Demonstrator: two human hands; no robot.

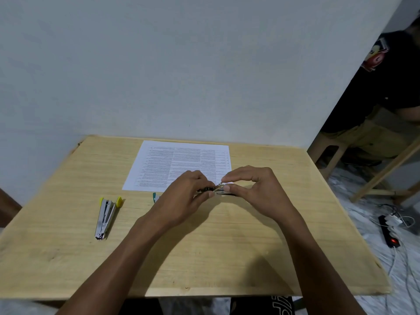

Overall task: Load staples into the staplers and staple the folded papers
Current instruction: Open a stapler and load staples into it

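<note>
Your left hand (186, 196): fingers curled round the black stapler (208, 189), gripping its rear end.
Your right hand (252, 189): thumb and forefinger pinch the silver front end of the black stapler; the other fingers are arched above it.
Black stapler: held between your two hands just above the table (227, 246), at the near right corner of the paper (179, 164).
Paper: one printed sheet, flat against the table's far edge.
Yellow stapler (106, 217): swung open, lying well to your left.
Teal item (155, 197): mostly hidden behind your left wrist; you cannot tell what it is.
Power strip (388, 233): on the floor to your right, red light on.
</note>
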